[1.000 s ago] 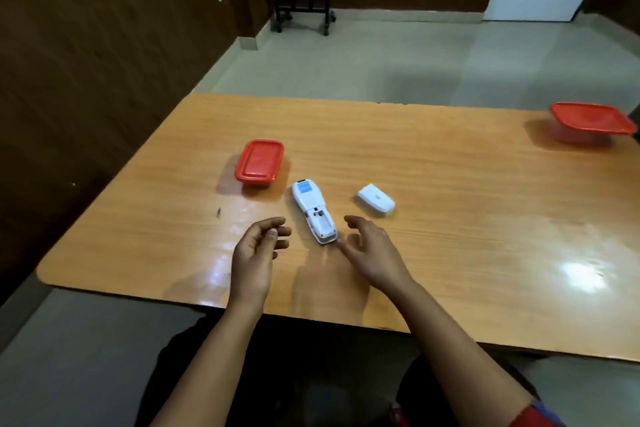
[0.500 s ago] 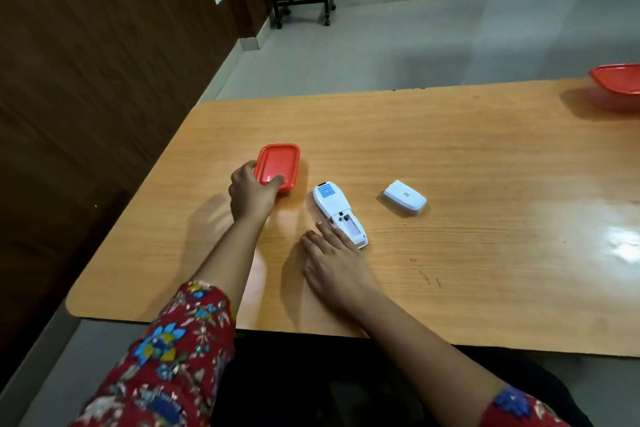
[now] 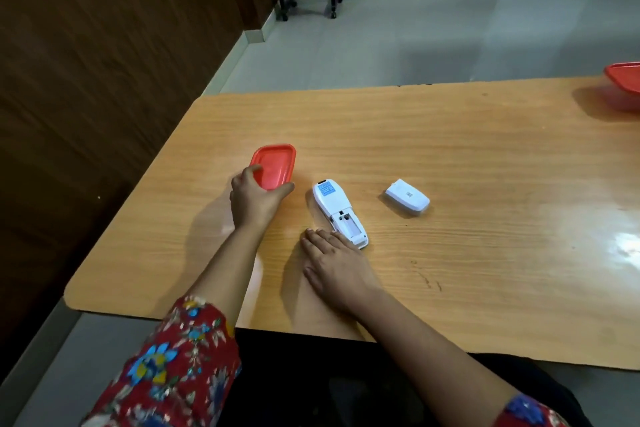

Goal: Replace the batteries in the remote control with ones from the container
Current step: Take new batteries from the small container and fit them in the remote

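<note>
L hand (image 3: 254, 199) gripped near end of red container (image 3: 275, 163), just left of the remote (image 3: 337, 210), long axis pointing away; R hand (image 3: 337, 265) lay flat, fingers straight, at remote's near end.

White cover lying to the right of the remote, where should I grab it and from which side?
Probably pinch the white cover across its two long edges, coming from above. It lies flat on the table, apart from the remote, so both edges are free; the right hand lies nearer, while the left hand grips the red container.
</note>
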